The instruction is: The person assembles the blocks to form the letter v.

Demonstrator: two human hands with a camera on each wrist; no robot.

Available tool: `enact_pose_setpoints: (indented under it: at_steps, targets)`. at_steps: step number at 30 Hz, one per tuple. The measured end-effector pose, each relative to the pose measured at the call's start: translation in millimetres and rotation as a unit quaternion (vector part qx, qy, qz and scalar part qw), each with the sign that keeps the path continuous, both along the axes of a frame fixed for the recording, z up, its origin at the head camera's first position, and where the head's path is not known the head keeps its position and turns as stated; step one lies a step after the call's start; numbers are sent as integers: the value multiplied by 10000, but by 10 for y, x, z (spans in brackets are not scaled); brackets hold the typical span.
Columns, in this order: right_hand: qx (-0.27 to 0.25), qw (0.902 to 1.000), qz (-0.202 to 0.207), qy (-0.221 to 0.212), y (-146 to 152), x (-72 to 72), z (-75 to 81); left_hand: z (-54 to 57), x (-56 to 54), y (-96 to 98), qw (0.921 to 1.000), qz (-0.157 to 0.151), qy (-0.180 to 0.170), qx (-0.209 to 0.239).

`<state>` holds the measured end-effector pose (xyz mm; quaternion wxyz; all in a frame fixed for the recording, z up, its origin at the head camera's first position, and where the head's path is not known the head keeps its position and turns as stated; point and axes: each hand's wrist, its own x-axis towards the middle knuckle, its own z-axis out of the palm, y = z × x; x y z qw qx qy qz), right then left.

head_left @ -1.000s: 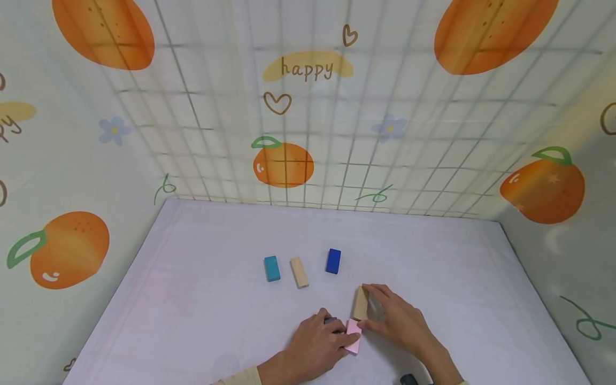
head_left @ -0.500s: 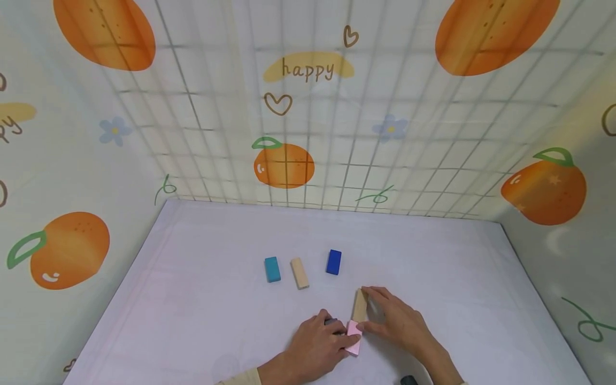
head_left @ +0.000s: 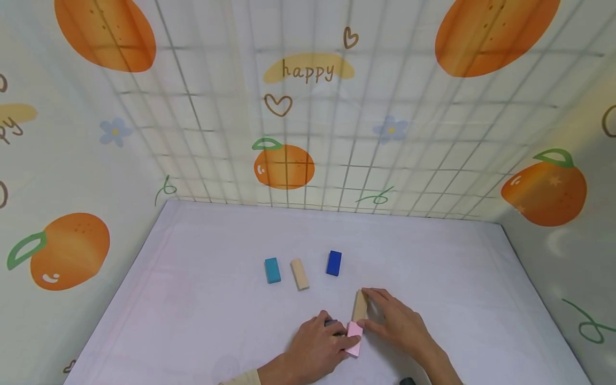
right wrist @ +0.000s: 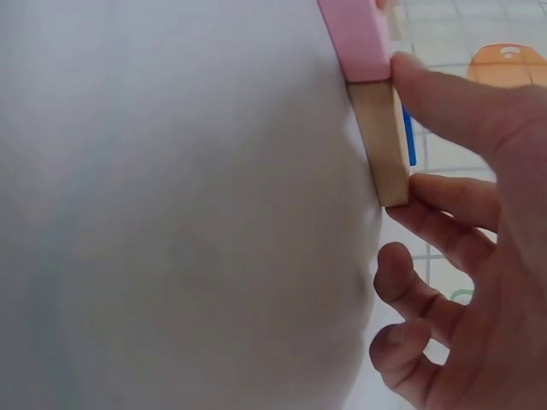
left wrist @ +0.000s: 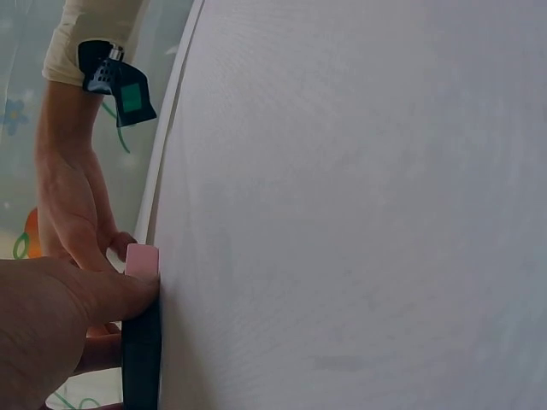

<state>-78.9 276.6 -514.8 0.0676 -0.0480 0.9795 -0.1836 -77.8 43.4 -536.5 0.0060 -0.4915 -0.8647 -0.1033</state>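
Observation:
A pink block lies end to end with a wooden block, and the two meet in the right wrist view. My right hand grips the wooden block, thumb beside the seam and fingertips at its far end; the other fingers are loosely curled. My left hand holds a dark block that is mostly hidden under its fingers in the head view. One digit of that hand lies across the pink block, and in the left wrist view the thumb rests where pink and dark meet.
Farther back on the white table lie a teal block, another wooden block and a dark blue block. Cloth walls with orange prints rise along the back and both sides. A small black object shows near my right wrist.
The wooden block at my right hand has turned slightly and looks narrower than a second ago. Both hands stay nearly where they were, and the other blocks lie as before.

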Motion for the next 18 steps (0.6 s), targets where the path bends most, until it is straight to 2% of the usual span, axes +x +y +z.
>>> enact_pose_setpoints:
  at_steps: [9,18]
  targets:
    - [-16,9999,52,110,-22,-1,10,-13,2,8,9997,-66,210,90]
    - [-32,9997,30,224,-27,1,5,-7,-2,7,9999,-44,107,61]
